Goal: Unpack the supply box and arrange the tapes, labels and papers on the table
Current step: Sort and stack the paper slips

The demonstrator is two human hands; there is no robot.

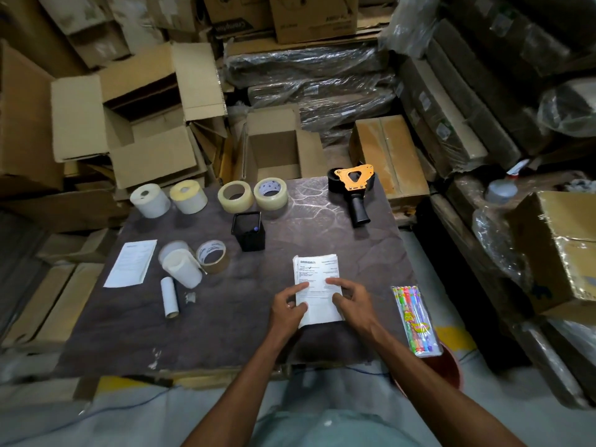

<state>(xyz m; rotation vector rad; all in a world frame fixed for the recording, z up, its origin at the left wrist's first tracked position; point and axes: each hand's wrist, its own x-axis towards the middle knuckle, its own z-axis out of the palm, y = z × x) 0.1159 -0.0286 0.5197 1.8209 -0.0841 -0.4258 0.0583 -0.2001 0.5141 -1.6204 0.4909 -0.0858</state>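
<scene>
Both hands sit on the stack of papers point(317, 287) near the front middle of the table point(290, 343): the left hand point(288, 307) on the stack's left edge, thumb and forefinger laid over the sheets, the right hand point(350, 300) on its right edge, fingers spread and lightly bent on top. Neither looks clamped around the stack; they seem to press and square it, though I cannot tell whether any fingers are tucked under the edges. The stack lies flat, its long axis running away from the person, printed heading at the far end, and it sits straight ahead between the two hands, so neither is nearer. My guess is that it is being straightened where it lies, and any shift would be a slide along that axis or sideways. Just beyond it stands a black pen holder point(248, 232); to the right, near the table's edge, lies a pack of coloured pens point(416, 319), roughly parallel to the stack. Well to the left are a single sheet point(130, 267), a brown tape roll point(213, 256), a white label roll point(182, 267) and a small core point(170, 296). Along the far edge stand two label rolls point(150, 200) point(188, 196), two clear tape rolls point(235, 196) point(271, 193) and a tape dispenser point(353, 185).
</scene>
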